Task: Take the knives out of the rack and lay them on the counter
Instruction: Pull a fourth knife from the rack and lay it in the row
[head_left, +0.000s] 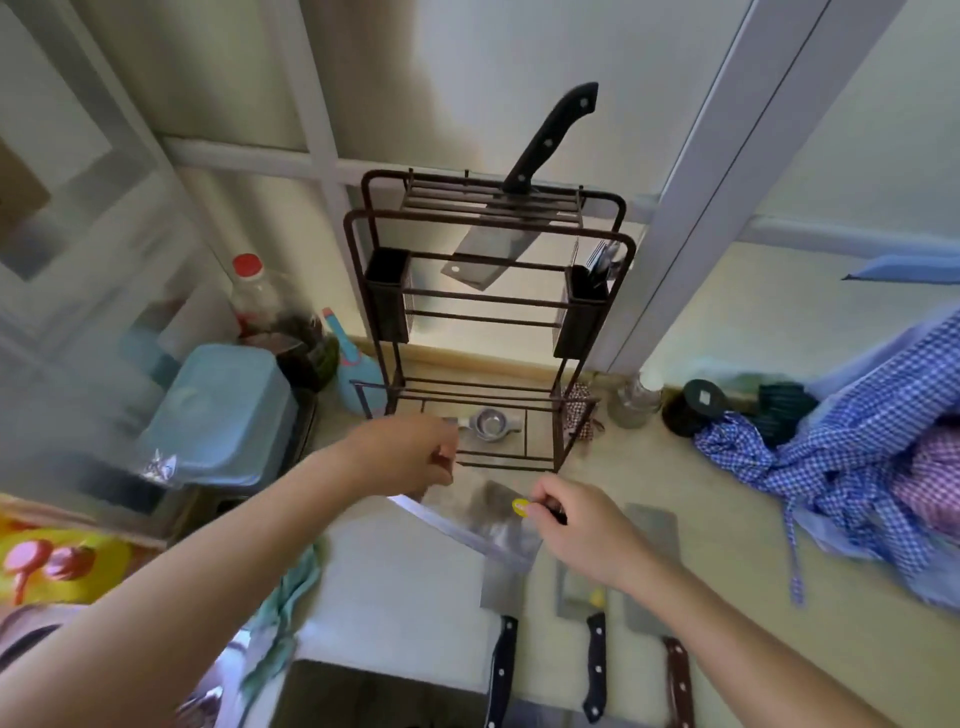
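A dark metal rack (491, 332) stands against the wall. One cleaver (491, 254) with a black handle hangs in its top slot. Just in front of the rack's base, both hands hold a second cleaver (478, 525) with a yellow sticker above the counter. My right hand (582, 535) grips its handle end. My left hand (410, 457) pinches the blade's far left end. Three knives lie side by side on the counter (701, 519) below: one with a black handle (503, 665), a second black-handled one (595, 660) and a brown-handled one (678, 680).
A blue plastic box (218, 415) and a red-capped bottle (252, 296) stand left of the rack. A small steel strainer (491, 423) sits on the rack's base. Jars (636, 400) and a heap of checked cloth (857, 467) fill the right side. A teal rag (291, 592) hangs at lower left.
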